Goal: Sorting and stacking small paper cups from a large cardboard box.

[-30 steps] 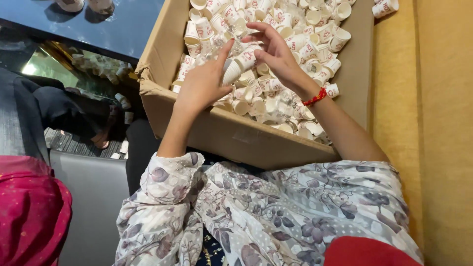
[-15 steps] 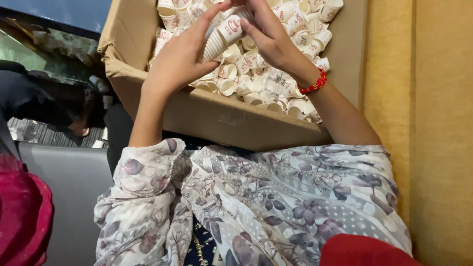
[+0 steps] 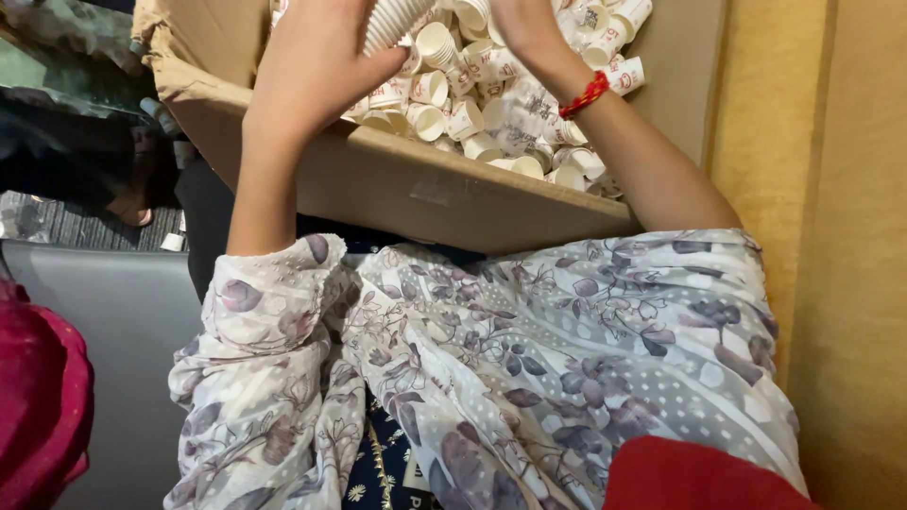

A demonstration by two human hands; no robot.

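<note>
Head view, the only one supplied. We find the left hand [image 3: 312,71] raised over the near-left part of a cardboard box [image 3: 425,189], its fingers [image 3: 383,68] closed round a stack of nested paper cups [image 3: 395,19]. The stack sits at the top edge of the frame, directly above and to the right of the palm, its long axis tilted from the thumb up and away to the far right; its upper end is cut off by the frame.

The right hand [image 3: 529,33] is just beside the stack on the right, wrist marked by a red thread bracelet [image 3: 584,94]. Its fingertips lie out of view, so we cannot tell whether they are open or gripping. Of the two, the left hand is the one in contact.

Loose paper cups [image 3: 472,104], white with red print, fill the box beneath both hands. Floral sleeves [image 3: 491,359] occupy the near foreground.
</note>
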